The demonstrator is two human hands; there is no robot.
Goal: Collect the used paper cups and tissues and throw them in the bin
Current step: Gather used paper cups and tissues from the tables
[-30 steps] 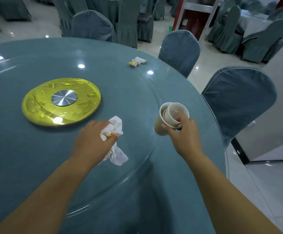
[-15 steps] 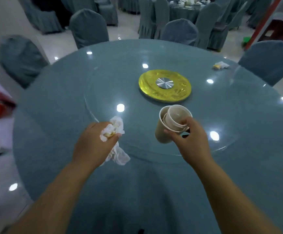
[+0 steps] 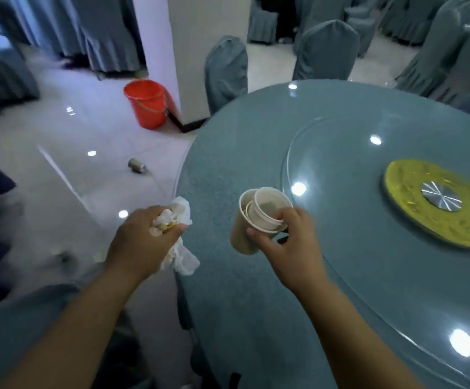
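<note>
1. Gripping a crumpled wad of tissues (image 3: 182, 213), the left hand (image 3: 141, 242) is closed round it, just off the table's (image 3: 340, 290) near-left edge.
2. The right hand (image 3: 290, 242) pinches nested paper cups (image 3: 259, 217) by their rims, tilted, above the table's near edge.
3. An orange bucket (image 3: 146, 103), likely the bin, stands on the floor beside a pillar, well apart from both hands.
4. Risk: loose tissue tails may drop; the crooked inner cups could slide out, spilling any dregs.
5. Unclear: the cup count, the bucket's contents, a small blurred cylinder (image 3: 137, 165) lying on the floor.
</note>
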